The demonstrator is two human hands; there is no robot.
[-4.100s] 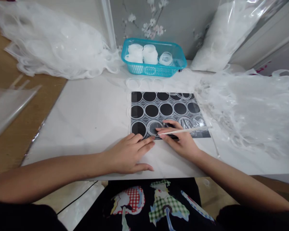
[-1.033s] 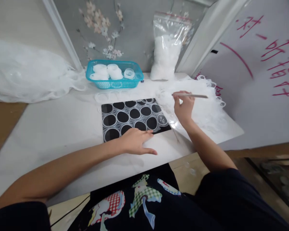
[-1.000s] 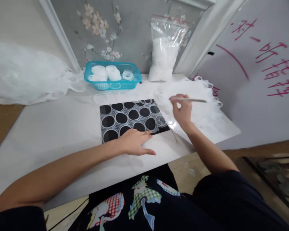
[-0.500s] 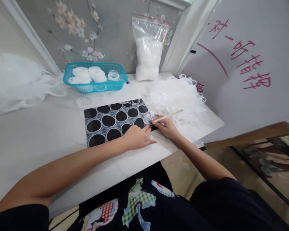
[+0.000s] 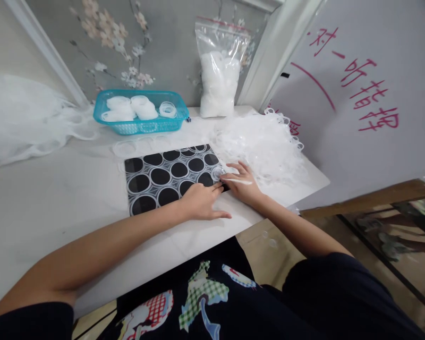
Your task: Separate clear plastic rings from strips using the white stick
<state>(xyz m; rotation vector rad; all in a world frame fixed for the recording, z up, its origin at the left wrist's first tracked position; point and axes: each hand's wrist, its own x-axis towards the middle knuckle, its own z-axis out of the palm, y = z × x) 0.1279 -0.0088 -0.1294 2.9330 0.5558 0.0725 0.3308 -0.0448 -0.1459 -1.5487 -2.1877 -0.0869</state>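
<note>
A black sheet (image 5: 170, 194) lies on the table, covered by rows of translucent white rings joined by webbing. My left hand (image 5: 202, 202) presses flat on its near right part, fingers stretched toward the right corner and thumb apart. Close beside those fingertips, my right hand (image 5: 245, 188) holds a thin white stick (image 5: 240, 181), pinched with its tip near the corner. A few loose clear rings (image 5: 217, 174) sit at that corner, just ahead of both hands' fingertips. What exactly the stick's tip touches is too small to tell.
A big heap of white rings (image 5: 258, 141) spreads to the right. Behind are a blue basket (image 5: 141, 126) holding ring bundles and a zip bag (image 5: 219, 85) full of white pieces. More white sheeting (image 5: 24, 123) lies far left. A whiteboard (image 5: 371, 156) borders the right.
The stick has tipped lower, from slanting up to the right to nearly level. My right hand has turned, with its upper fingers raised and spread more. My left hand stays in place.
</note>
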